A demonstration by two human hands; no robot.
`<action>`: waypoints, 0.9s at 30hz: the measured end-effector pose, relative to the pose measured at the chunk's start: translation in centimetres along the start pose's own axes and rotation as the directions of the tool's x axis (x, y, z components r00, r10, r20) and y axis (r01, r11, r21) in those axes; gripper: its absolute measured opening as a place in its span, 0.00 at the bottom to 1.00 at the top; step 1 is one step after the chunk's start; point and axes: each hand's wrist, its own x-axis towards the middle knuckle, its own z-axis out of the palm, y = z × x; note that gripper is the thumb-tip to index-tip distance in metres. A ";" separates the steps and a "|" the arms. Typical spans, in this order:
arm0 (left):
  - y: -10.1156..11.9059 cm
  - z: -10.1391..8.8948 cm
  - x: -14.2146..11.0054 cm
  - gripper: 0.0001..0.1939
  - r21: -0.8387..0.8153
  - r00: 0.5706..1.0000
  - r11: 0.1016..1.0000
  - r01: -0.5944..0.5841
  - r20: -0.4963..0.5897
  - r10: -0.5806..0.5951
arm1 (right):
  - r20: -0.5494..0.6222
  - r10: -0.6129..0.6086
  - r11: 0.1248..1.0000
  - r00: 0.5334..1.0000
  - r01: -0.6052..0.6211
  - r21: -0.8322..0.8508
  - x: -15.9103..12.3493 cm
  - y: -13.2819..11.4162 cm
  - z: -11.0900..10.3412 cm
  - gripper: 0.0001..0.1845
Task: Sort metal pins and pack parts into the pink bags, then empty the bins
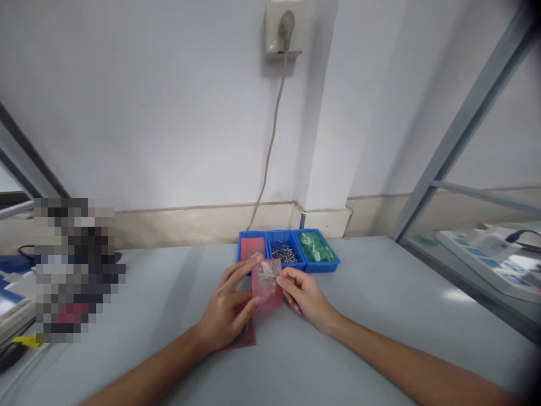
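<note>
My left hand (226,313) and my right hand (305,296) together hold a small pink plastic bag (267,286) just above the grey table (380,316). Small pale parts show inside the bag near its top. The left fingers pinch its left edge, and the right thumb and forefinger pinch its upper right edge. Under my left hand lie more pink bags (247,337), flat on the table. Behind the hands stand three blue bins: the left bin (252,246) holds pink bags, the middle bin (284,252) small metal screws, the right bin (316,248) green parts.
A pale cable (270,146) runs down the white wall from a socket (284,28). A grey metal frame (460,129) rises at the right, with papers on a lower surface (486,254) beyond it. Blurred-out items and books sit at the left edge.
</note>
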 end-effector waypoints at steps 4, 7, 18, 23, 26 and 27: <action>-0.4 -0.2 -0.2 0.14 0.010 0.998 0.999 -0.041 0.039 0.041 | 0.006 -0.009 1.000 1.000 0.009 0.002 -0.1 -0.1 0.1 0.24; -0.6 -0.3 -0.3 0.18 -0.017 0.998 0.999 -0.036 0.053 0.037 | 0.006 -0.009 1.000 1.000 0.009 -0.001 -0.1 0.0 0.1 0.25; -1.7 1.4 -0.8 0.30 -0.086 0.995 0.996 0.031 -0.094 -0.039 | 0.052 -0.279 0.939 0.959 0.284 -0.194 -0.9 -1.0 0.0 0.18; -1.9 1.6 -0.9 0.35 -0.071 0.992 0.996 0.051 -0.111 -0.059 | 0.040 -0.386 0.841 0.922 0.369 -0.395 -1.7 -1.2 0.3 0.14; -1.5 1.3 -0.8 0.30 -0.077 0.986 0.991 0.111 -0.116 -0.119 | 0.052 -0.430 0.786 0.901 0.403 -0.470 -1.8 -1.1 0.2 0.13; -1.3 1.1 -0.7 0.27 -0.078 0.984 0.989 0.125 -0.114 -0.133 | 0.059 -0.439 0.775 0.896 0.411 -0.479 -1.8 -1.1 0.2 0.12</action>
